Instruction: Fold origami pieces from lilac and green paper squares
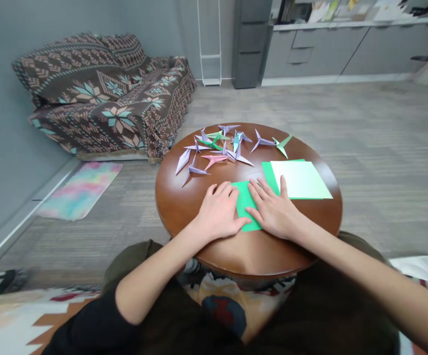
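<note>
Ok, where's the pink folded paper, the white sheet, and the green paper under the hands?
Pink folded paper [214, 159]: head view, on its middle.
White sheet [302, 180]: head view, on its middle.
Green paper [244, 198]: head view, on its uncovered middle part.

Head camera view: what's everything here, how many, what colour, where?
Table: one, brown, centre
Small paper: one, green, mid-table
White sheet: one visible, white, table's right
Green sheets: count unclear, green, partly beneath it
Folded papers: over ten, mostly purple, table's far side
Sofa: one, brown patterned cover, back left
Mat: one, pastel, left floor
Rack: one, white, back wall
Tall unit: one, grey, beside rack
Cabinets: several, grey, back right
Patterned cloth: count unclear, multicoloured, bottom
Left hand, right hand: two, bare, on small paper
Legs: two, dark trousers, bottom
</note>
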A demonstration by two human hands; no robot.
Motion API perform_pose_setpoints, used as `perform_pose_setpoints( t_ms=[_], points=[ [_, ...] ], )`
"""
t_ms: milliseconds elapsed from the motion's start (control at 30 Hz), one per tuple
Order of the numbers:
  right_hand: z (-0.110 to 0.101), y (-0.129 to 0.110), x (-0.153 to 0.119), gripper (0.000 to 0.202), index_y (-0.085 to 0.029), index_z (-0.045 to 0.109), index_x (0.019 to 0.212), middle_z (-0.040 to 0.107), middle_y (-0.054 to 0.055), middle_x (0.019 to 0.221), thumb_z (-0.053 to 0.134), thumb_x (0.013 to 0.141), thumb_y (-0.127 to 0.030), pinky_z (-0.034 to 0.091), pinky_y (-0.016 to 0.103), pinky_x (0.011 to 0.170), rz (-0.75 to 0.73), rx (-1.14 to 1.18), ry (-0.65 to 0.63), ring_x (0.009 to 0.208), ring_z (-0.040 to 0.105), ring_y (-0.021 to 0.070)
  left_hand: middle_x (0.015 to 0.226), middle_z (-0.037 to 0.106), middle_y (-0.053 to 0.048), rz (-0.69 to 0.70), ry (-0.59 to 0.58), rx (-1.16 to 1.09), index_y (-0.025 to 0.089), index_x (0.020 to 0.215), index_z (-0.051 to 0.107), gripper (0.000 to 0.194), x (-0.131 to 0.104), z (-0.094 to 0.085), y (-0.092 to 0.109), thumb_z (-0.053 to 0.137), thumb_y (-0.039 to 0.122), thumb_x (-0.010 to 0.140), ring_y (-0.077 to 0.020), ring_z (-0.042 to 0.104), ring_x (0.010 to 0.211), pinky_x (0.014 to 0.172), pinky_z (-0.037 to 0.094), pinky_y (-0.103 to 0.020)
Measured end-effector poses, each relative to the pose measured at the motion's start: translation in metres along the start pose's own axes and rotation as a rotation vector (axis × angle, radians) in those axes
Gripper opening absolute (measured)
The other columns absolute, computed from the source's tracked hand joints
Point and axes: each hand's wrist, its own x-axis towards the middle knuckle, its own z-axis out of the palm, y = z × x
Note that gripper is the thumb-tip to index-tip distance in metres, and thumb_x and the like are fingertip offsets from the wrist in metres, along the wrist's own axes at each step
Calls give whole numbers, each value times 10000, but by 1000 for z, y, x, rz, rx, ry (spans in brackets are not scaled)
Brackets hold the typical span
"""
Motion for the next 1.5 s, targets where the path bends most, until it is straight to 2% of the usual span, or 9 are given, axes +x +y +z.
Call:
perform_pose_setpoints(
  t_ms=[133, 300, 400, 533, 767, 967, 1100, 1267, 1500],
  points=[
    [-6, -1, -6, 582, 11, 502, 1526, 439, 251, 1643, 344, 1110, -364, -16, 821, 1214, -1, -41, 53, 1553, 381, 409, 1455, 596, -265, 42, -16, 15, 37, 1320, 599, 703, 2, 3, 0, 703, 569, 872, -388, 499, 1429, 1238, 339, -493],
    [-14, -17, -15, 465, -64, 589, 1482, 547, 204, 1580, 404, 1069, -174, -49, 754, 1257, -210, 2, 82, 1489, 498, 353, 1400, 617, -250, 71, -19, 41, 33, 1316, 596, 630, 2, 5, 4, 667, 503, 903, -379, 533, 1376, 1232, 350, -481],
    [-16, -18, -24, 464, -55, 610, 1461, 598, 209, 1530, 419, 1044, -127, -38, 726, 1272, -202, 4, 105, 1441, 556, 343, 1349, 632, -231, 67, -37, 50, 40, 1290, 609, 602, 1, 2, 5, 669, 498, 905, -367, 561, 1319, 1202, 385, -474],
    [-19, -7, -35, 432, -41, 655, 1403, 641, 227, 1478, 431, 1047, -142, -85, 737, 1253, -159, -20, 121, 1426, 567, 357, 1336, 617, -230, 69, -64, 82, 73, 1346, 615, 629, 3, -2, 8, 653, 533, 918, -371, 566, 1304, 1191, 391, -497],
    [-26, 4, -41, 396, -98, 665, 1394, 703, 203, 1393, 471, 1063, -194, -49, 781, 1228, -120, -11, 117, 1366, 583, 347, 1320, 611, -193, 97, -160, 136, 318, 1517, 568, 598, 9, -11, 16, 636, 478, 945, -393, 561, 1320, 1165, 385, -567],
    [-25, 4, -42, 395, -124, 665, 1384, 674, 194, 1263, 469, 1066, -251, 99, 804, 1197, -68, -2, 81, 1191, 622, 337, 1406, 571, -184, 183, -129, 68, 231, 1363, 660, 466, 15, -13, 15, 655, 375, 919, -385, 500, 1373, 1118, 425, -530],
    [-22, 2, -44, 407, -103, 638, 1395, 653, 202, 1297, 455, 1071, -267, 84, 787, 1201, -48, 30, 63, 1203, 609, 339, 1359, 598, -175, 238, -152, -28, 153, 1344, 632, 437, 18, -6, 16, 585, 316, 941, -325, 551, 1314, 1105, 453, -466],
    [-23, 2, -42, 370, -135, 663, 1334, 660, 183, 1318, 432, 1074, -263, 46, 759, 1213, -40, 89, 69, 1187, 624, 315, 1417, 569, -187, 195, -120, -25, 161, 1454, 555, 530, 15, 0, 20, 562, 354, 960, -350, 515, 1343, 1084, 457, -504],
    [-23, 6, -28, 310, -155, 748, 1103, 721, 117, 1121, 446, 1051, -207, 85, 722, 1220, 20, 121, 68, 1055, 679, 271, 1467, 568, -148, 183, -113, -22, 210, 1457, 575, 480, 18, 1, 17, 484, 290, 992, -323, 507, 1339, 1073, 451, -501]
  ],
)
